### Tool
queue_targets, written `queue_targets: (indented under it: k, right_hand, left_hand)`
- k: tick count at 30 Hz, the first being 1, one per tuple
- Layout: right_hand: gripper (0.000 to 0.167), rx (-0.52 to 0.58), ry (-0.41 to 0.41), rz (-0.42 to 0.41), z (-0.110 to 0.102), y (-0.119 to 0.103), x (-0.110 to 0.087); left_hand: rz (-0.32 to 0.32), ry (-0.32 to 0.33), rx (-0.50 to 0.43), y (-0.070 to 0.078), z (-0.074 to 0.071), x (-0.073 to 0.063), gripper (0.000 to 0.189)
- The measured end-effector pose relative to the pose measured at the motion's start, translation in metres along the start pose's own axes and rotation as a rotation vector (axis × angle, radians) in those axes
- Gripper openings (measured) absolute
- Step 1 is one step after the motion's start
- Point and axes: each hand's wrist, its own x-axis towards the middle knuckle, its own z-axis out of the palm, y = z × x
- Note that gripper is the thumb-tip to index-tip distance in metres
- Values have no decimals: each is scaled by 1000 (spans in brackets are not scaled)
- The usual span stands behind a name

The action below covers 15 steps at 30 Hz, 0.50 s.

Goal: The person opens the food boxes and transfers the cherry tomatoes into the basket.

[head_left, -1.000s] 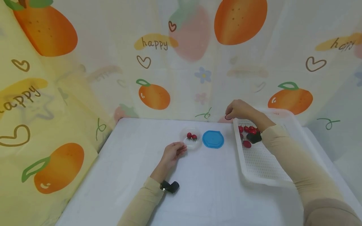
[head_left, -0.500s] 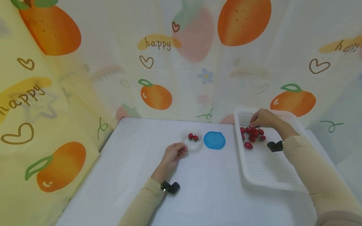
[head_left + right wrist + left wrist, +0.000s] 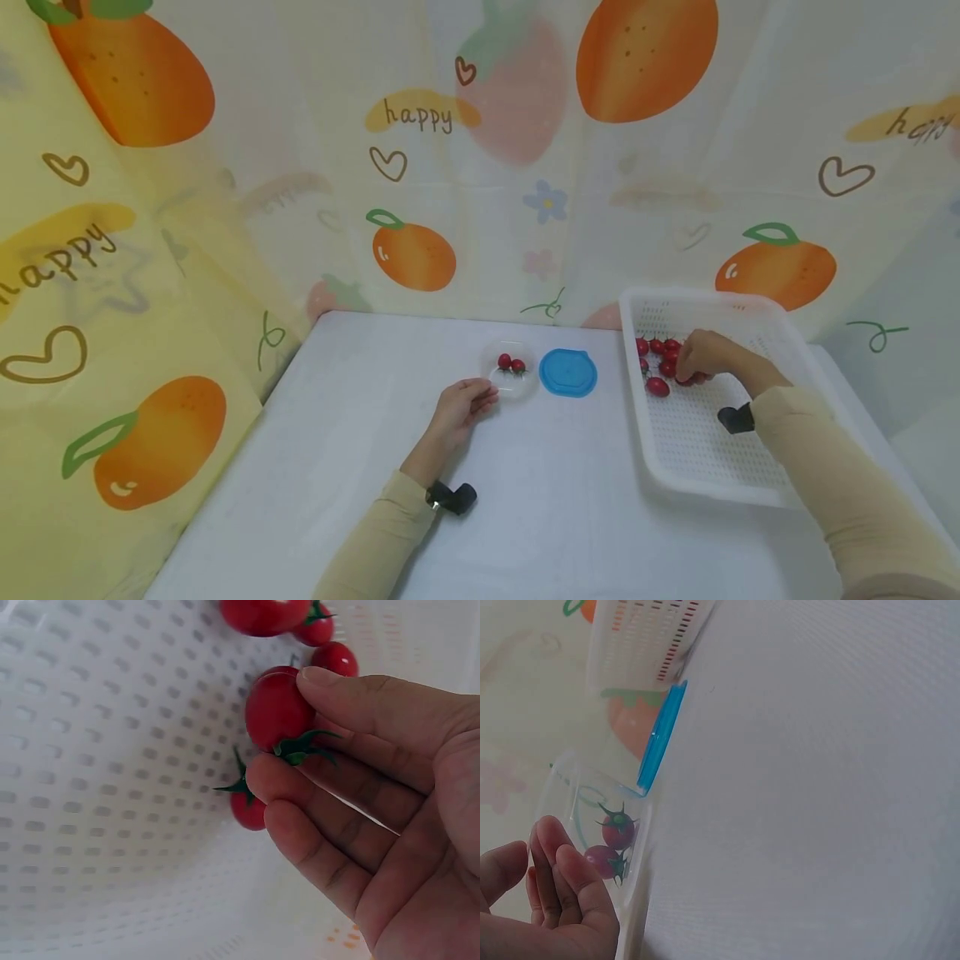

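Note:
In the right wrist view my right hand [image 3: 375, 787] holds a red cherry tomato [image 3: 279, 712] with a green calyx between thumb and fingers, low inside the white basket [image 3: 720, 450]. Another cherry tomato [image 3: 247, 810] lies just past the fingertips, and several cherry tomatoes [image 3: 657, 387] are grouped at the basket's left side. My left hand [image 3: 459, 408] is at the near side of a small clear container [image 3: 512, 386], fingertips at its wall. The thumb stands apart from the loosely bent fingers in the left wrist view. Two cherry tomatoes [image 3: 618, 829] lie in the container.
A blue lid [image 3: 568, 372] lies flat on the white-covered table [image 3: 555, 500], between the container and the basket. Behind the table hangs a fruit-patterned curtain [image 3: 495, 250]. The basket's raised left wall [image 3: 634, 417] stands to the right of the lid.
My right hand has gone from above the basket's left rim into the basket, then down and slightly right among the tomatoes. The left hand and the container have stayed in place.

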Motion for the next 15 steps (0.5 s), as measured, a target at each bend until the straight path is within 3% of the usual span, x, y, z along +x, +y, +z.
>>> queue_targets:
  k: [7,15]
  right_hand:
    - [13,10,-24,42,10,5,3]
    - [12,16,-26,10,15,9,4]
  left_hand:
    - [1,-4,-11,-1,0,0,30]
    - [9,-8,-1,0,0,1,32]
